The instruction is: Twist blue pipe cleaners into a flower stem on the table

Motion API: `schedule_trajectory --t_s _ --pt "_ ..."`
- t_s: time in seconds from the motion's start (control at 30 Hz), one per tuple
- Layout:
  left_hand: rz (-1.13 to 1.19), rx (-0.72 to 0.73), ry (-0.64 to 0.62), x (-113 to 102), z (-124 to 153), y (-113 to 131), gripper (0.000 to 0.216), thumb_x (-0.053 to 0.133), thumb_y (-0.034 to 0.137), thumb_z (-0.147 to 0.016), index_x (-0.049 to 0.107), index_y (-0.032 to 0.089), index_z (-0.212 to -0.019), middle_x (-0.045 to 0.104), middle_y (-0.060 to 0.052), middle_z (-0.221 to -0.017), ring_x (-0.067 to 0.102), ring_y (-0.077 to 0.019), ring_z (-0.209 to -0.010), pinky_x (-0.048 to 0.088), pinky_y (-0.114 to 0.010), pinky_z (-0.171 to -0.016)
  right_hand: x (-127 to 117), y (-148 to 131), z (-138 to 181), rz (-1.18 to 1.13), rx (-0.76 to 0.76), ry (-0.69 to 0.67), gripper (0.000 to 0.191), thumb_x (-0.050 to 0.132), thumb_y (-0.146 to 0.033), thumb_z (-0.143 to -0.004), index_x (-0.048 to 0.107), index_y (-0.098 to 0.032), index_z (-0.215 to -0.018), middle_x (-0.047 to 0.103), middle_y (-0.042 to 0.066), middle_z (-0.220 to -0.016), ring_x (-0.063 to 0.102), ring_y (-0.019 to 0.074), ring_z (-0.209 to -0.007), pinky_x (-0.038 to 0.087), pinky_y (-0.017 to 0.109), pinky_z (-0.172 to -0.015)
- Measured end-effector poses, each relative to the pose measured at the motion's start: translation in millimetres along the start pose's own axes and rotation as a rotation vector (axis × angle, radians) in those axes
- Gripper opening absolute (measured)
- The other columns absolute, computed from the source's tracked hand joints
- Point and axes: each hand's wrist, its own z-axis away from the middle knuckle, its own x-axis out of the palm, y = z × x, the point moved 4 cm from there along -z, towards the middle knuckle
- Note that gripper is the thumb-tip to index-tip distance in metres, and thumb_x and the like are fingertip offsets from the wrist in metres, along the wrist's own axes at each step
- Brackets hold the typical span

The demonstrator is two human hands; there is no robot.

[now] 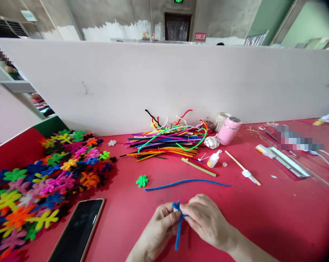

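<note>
Your left hand [159, 225] and right hand [209, 222] meet at the clock's centre, twelve being straight ahead of you. Both are grasping the folded blue pipe cleaner [178, 234]: the left thumb and fingers pinch it, and the right thumb and fingers grip it just beside them. Its small looped end rises above your fingertips at twelve; its long tail hangs between your hands toward six.

At nine lies a smartphone [79, 229], its screen dark. At half past ten, a green pipe-cleaner flower [142, 181] lies near the left end of the loose blue pipe cleaner [186, 181], which crosses your twelve. The pile of multicoloured pipe-cleaner flowers [19, 218] spreads about ten. A glue bottle [214, 160] lies at one; the print on its yellow label is too small to read. A wooden stick [230, 158] with a white wrapping rests at two.

Farther off at twelve is the bundle of pipe cleaners [164, 143]; at one stands a pink tumbler [228, 133]. Beyond the white partition [153, 76], a red sign [200, 36] bears small white Chinese characters, and a green sign [178, 1], cut by the upper edge, appears to read "EXIT".
</note>
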Motion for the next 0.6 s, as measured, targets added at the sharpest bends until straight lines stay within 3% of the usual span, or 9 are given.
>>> schedule_trajectory --t_s 0.17,0.3,0.47,0.6 --pt "-0.128 0.017 -0.003 1.5 1.1 2.0 0.024 0.066 0.035 -0.063 0.06 0.011 -0.066 0.038 0.005 -0.053 0.026 -0.0056 -0.047 0.024 -0.019 -0.046 -3.1 -3.2 -3.1 -0.007 -0.013 -0.098 0.037 0.045 -0.007 -0.079 0.04 -0.019 -0.113 0.064 0.003 -0.081 0.055 0.016 -0.072 0.041 0.032 -0.072" --pt "-0.403 0.088 0.025 4.9 2.6 10.4 0.032 0.065 0.042 -0.061 0.059 0.011 -0.064 0.04 0.003 -0.053 0.031 -0.0082 -0.051 0.028 -0.02 -0.051 -3.7 -3.4 -1.5 -0.077 0.119 -0.112 0.035 0.046 -0.003 -0.073 0.043 -0.02 -0.104 0.061 0.002 -0.074 0.054 0.0156 -0.066 0.043 0.029 -0.065" --pt "-0.739 0.191 0.029 11.6 5.9 15.9 0.031 0.054 0.043 -0.07 0.054 0.014 -0.061 0.038 0.003 -0.055 0.031 -0.0101 -0.054 0.027 -0.021 -0.05 -4.2 3.0 1.6 -0.411 0.479 -0.088 0.052 0.047 -0.001 -0.063 0.035 -0.021 -0.11 0.058 -0.001 -0.073 0.054 0.0135 -0.068 0.043 0.026 -0.068" --pt "-1.005 0.313 -0.007 18.4 9.8 16.9 0.025 0.048 0.032 -0.075 0.054 0.016 -0.057 0.038 0.002 -0.053 0.031 -0.011 -0.051 0.026 -0.022 -0.049 4.4 10.0 3.8 -0.952 0.868 -0.186 0.045 0.05 -0.003 -0.059 0.041 -0.019 -0.1 0.049 -0.006 -0.062 0.049 0.0095 -0.059 0.039 0.02 -0.056"
